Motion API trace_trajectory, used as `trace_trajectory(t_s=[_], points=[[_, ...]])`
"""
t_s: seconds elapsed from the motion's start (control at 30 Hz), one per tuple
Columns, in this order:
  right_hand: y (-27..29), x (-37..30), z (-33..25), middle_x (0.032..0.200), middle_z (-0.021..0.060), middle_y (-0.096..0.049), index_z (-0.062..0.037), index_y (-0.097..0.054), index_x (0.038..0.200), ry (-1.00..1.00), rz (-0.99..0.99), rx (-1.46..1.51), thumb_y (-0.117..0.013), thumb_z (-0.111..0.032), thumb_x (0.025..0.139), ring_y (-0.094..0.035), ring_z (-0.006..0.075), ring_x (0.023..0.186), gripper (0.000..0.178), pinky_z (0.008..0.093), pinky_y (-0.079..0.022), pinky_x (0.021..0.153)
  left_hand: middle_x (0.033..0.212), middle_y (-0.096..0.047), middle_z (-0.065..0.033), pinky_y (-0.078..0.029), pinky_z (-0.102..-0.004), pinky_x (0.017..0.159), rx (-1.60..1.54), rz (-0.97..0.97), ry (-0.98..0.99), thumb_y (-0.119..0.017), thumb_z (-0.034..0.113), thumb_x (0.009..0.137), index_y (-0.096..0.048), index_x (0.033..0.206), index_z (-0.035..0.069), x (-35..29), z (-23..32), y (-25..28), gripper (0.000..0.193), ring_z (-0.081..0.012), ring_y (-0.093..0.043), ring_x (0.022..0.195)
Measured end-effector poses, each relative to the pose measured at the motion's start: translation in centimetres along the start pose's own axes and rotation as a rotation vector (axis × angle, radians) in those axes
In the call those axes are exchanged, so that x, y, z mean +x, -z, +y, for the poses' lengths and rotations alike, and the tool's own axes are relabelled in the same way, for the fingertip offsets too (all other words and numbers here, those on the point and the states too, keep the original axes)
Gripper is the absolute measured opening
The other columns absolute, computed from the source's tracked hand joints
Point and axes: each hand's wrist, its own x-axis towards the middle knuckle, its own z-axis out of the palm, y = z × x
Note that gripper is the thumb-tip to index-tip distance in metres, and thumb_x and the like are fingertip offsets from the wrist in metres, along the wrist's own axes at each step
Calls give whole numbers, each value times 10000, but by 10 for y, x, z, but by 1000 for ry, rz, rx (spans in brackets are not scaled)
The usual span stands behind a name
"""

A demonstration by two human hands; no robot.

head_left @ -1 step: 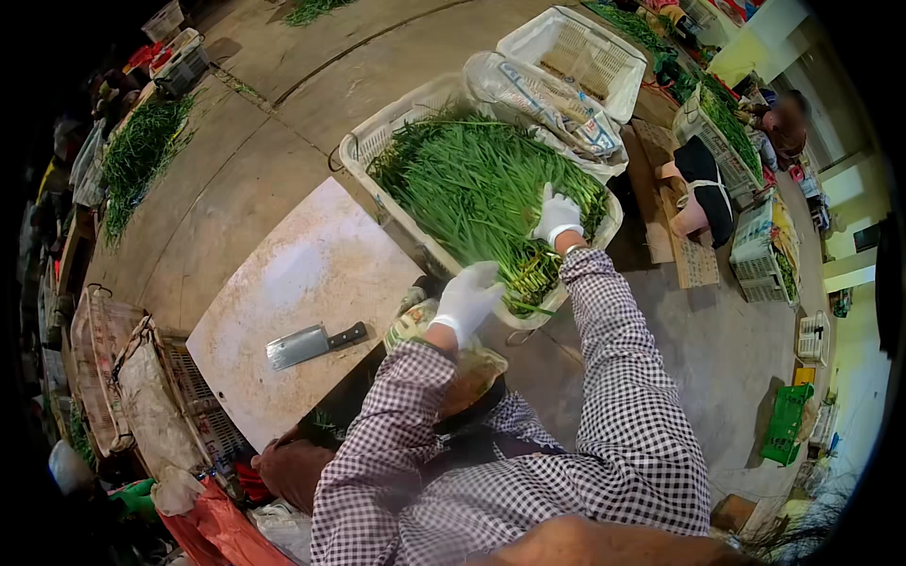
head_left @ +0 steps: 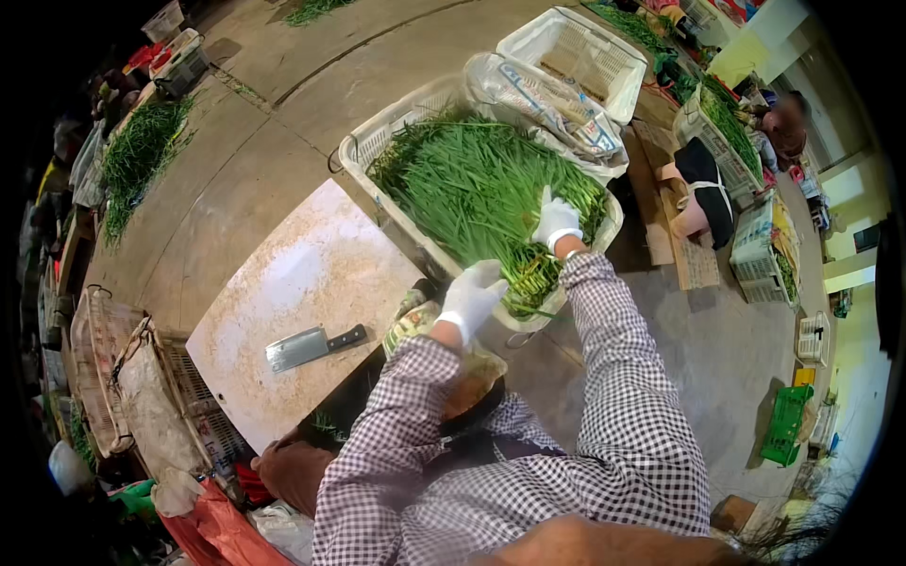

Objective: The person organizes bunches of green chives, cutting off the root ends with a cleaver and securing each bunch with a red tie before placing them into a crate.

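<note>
Both of my hands wear white gloves below checked sleeves. My right hand (head_left: pixel 555 222) digs into a thick heap of long green stalks (head_left: pixel 472 184) and grips a bunch near its cut ends. My left hand (head_left: pixel 472 297) curls over the ends of the same stalks at the near rim of the white basket (head_left: pixel 363 151) that holds them. Left of my hands, a steel cleaver with a dark handle (head_left: pixel 311 346) lies flat on a pale worn chopping board (head_left: pixel 283 274).
Behind the greens are crumpled printed sheets (head_left: pixel 543 94) and a second white basket (head_left: pixel 576 47). More greens lie on the concrete at the far left (head_left: pixel 142 151). Wicker baskets (head_left: pixel 94 349) stand at the left. Another person (head_left: pixel 783 123) sits at the right among crates.
</note>
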Motion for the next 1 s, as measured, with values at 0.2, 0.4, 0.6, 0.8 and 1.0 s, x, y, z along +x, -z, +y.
trace_trajectory(t_s=[0.2,0.4,0.6,0.8,1.0], points=[[-14,-12,-8,1155,172,-585,7,-176,1509,43,84,55,-863,-506,587,-609,327,1028,1260,411,-501,848,1262,-595,-114,-423,-285,986,-274,65,171,-661,173,912,-513,1304,-37,79,-58,-31,468,-174,-567,1135],[-42,-2,-8,1033,169,-605,17,-292,1456,57,145,56,-843,-354,667,-634,294,914,1031,366,-540,757,1295,-567,-84,-405,-377,988,-299,-64,288,-594,376,949,-467,1378,28,92,-88,-30,567,-213,-523,1199],[-47,-57,-62,842,76,-575,26,-530,1267,181,575,-277,-530,-136,841,-566,196,760,456,307,-476,604,1502,-340,-139,-332,-492,1079,-759,-51,461,-610,523,903,-305,1480,104,103,-79,-14,776,-311,-379,1338],[-80,-113,-77,853,107,-593,-55,-628,960,498,490,83,-548,-164,821,-571,270,769,194,377,-471,670,784,-662,-93,-500,-487,719,-890,24,745,-574,445,946,-613,1013,85,113,-76,-23,368,-281,-601,704],[1,-104,-32,932,108,-652,-92,-665,953,518,575,701,-623,-200,832,-615,330,864,168,418,-498,780,1134,-622,-184,-490,-424,772,-699,129,694,-595,382,938,-549,1290,14,128,-109,-11,511,-286,-599,910]])
